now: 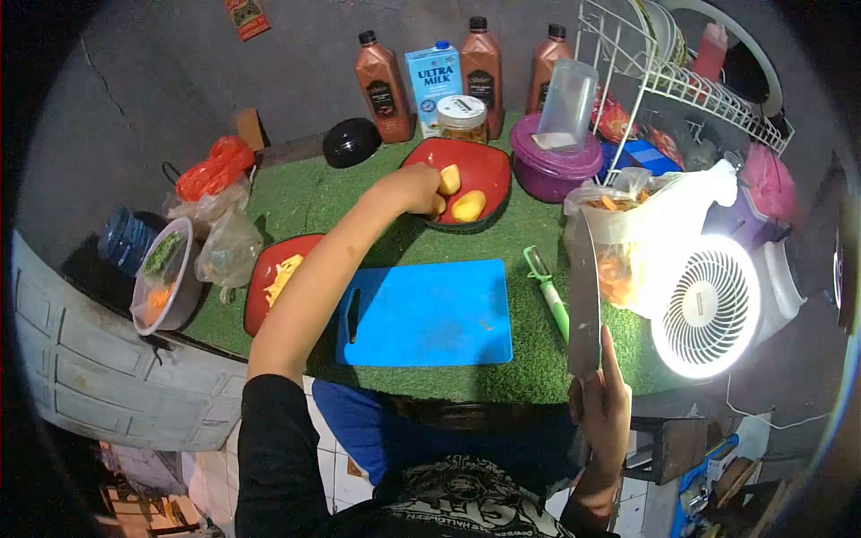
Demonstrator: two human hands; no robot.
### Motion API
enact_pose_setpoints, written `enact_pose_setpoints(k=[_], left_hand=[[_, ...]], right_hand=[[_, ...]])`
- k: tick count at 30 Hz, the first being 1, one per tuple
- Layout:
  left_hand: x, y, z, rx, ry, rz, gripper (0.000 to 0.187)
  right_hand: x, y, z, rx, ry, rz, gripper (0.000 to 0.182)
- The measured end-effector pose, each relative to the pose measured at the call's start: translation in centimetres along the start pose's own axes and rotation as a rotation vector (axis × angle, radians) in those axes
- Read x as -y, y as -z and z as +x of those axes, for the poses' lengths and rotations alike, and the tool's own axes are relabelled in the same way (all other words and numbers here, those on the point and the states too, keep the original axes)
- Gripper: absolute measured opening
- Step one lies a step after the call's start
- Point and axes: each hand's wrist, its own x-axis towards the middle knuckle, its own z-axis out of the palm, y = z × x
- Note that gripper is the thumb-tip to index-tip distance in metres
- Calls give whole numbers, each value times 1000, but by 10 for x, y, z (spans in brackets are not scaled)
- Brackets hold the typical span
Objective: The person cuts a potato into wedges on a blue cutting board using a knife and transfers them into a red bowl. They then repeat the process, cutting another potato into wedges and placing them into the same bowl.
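My left hand [414, 190] reaches into the red bowl [495, 170] at the back of the table. Its curled fingers close on a peeled potato [449, 180], partly covered by the hand. Beside it in the bowl lies another peeled potato [468, 206]. My right hand [606, 408] grips a wide-bladed kitchen knife [584, 300], blade pointing up, at the right of the table's front edge. A blue cutting board [426, 314] lies flat in front of me. Right of it rests a green-handled peeler [549, 291]. Pale cut strips [283, 278] sit in a red dish [260, 291], partly behind my left forearm.
Brown bottles [384, 90], a milk carton [434, 85] and a lidded jar [463, 119] line the back. Right stand a purple container [554, 161], a dish rack [708, 99], a filled plastic bag [619, 260] and a white fan [706, 307]. A vegetable tub [184, 278] stands left.
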Motion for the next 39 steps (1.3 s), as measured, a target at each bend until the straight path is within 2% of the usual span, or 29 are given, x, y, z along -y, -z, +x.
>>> enact_pose_setpoints(k=[3, 5, 8, 13, 15, 17, 18, 19, 21, 23, 25, 27, 28, 30, 33, 39], left_hand=[[-2, 18, -17, -15, -16, 37, 43], [5, 34, -34, -216, -83, -1, 44], [-20, 65, -98, -284, -260, -156, 48], [-64, -6, -181, -220, -446, -408, 53], [-70, -36, -191, -173, -353, -476, 54], [-67, -56, -192, -205, -341, -477, 54], [-65, -59, -192, -235, -330, -521, 57], [-62, -63, -192, -263, -320, -564, 60], [-59, -69, -197, -330, -305, -563, 66], [-60, -72, -206, -344, -176, -786, 72], [-62, -82, -214, -388, -116, -810, 70], [-70, -86, -219, -502, -14, -764, 60], [-72, -89, -218, -503, -14, -770, 60], [-75, -95, -216, -624, 4, -819, 46], [-76, -99, -213, -636, 14, -809, 36], [-76, -110, -211, -727, -2, -825, 38]], right_hand=[[-1, 3, -2, -19, -41, 22, 52], [1, 2, -1, -7, -59, 42, 53], [3, -2, -1, 84, -23, -21, 54], [5, -25, 3, 224, 36, -86, 57], [3, -34, 3, 269, 41, -105, 62], [5, -44, 2, 284, 122, -231, 68], [14, -46, 3, 337, 107, -278, 76], [15, -50, 4, 336, 107, -286, 76], [15, -61, 3, 339, 261, -349, 76], [23, -70, 4, 356, 281, -391, 80], [28, -78, 6, 459, 312, -415, 84], [31, -85, 8, 485, 316, -442, 86], [32, -88, 9, 507, 322, -462, 87], [36, -94, 8, 529, 321, -483, 89], [46, -100, 6, 538, 336, -497, 91], [48, -108, 0, 559, 293, -475, 90]])
